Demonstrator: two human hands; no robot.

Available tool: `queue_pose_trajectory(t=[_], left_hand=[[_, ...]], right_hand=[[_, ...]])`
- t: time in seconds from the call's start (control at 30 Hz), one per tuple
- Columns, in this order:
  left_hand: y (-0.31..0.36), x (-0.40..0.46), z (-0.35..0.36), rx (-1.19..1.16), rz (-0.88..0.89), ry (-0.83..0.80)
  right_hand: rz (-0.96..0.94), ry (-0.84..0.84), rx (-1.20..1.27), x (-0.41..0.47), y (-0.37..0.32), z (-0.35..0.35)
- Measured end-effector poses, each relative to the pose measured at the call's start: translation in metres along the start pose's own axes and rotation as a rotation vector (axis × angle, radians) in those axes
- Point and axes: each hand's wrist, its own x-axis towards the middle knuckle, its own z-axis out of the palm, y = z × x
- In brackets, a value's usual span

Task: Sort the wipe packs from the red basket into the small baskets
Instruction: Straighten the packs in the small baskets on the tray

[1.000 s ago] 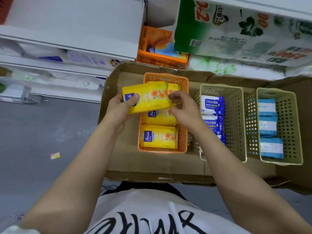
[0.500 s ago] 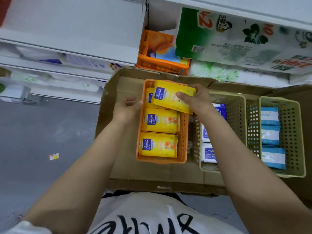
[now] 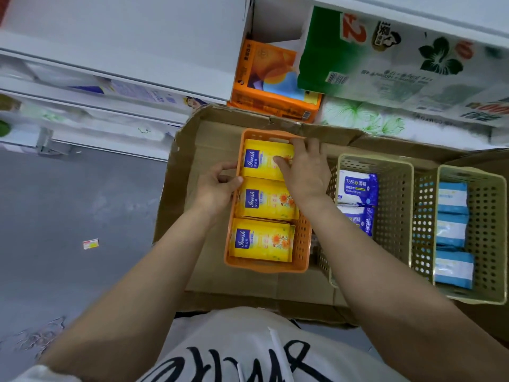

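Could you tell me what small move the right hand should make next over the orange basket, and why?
Probably lift the right hand away: the far yellow pack already lies flat in the orange basket, in line with two others, while the left hand steadies the rim.

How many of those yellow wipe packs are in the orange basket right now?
3 on top, in a row in the orange plastic basket: far yellow wipe pack under the right hand, middle pack, near pack. More may lie hidden underneath.

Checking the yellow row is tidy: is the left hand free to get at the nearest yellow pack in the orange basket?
Probably yes. The left hand rests at the orange basket rim, and the nearest yellow pack lies uncovered on top.
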Motion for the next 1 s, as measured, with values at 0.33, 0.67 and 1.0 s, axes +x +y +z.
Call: queue_pose_trajectory(t=[0.33, 0.67, 1.0], left_hand=[[-0.007, 0.0, 0.0, 0.002, 0.027, 0.017], [-0.008, -0.002, 0.006, 0.013, 0.033, 0.09], [0.039, -0.046, -0.036, 0.546, 0.294, 0.168]], right_hand=[[-0.048, -0.06, -0.111, -0.003, 0.001, 0.004], [-0.001, -0.2, 0.032, 0.001, -0.011, -0.003], [-0.191, -0.394, -0.079, 0.005, -0.033, -0.075]])
